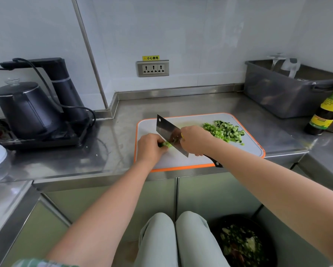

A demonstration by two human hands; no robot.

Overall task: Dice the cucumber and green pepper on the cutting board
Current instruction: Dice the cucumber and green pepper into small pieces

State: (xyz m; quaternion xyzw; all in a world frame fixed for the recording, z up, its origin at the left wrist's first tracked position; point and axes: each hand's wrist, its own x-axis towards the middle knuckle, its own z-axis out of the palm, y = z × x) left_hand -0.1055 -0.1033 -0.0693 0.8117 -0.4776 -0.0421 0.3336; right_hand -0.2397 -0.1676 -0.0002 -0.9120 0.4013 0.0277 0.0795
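I'm looking at the brushed steel counter [111, 151]. On it lies the flat, round-cornered cutting board [181, 160], pale with an orange rim. A glossy diced pile [224, 132] sits far right on the board. The right hand [195, 140] wraps the broad cleaver [166, 130] by its handle (mostly hidden). The left hand [149, 149] pins a green piece [166, 144] with curled fingers beside the blade; cucumber or pepper, I can't tell.

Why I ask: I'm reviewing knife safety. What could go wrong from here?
1. The left hand pinches a short green piece right against the cleaver, so a slip could nick fingertips.
2. The cutting board sits near the counter edge; pressure from the right hand might shift it.
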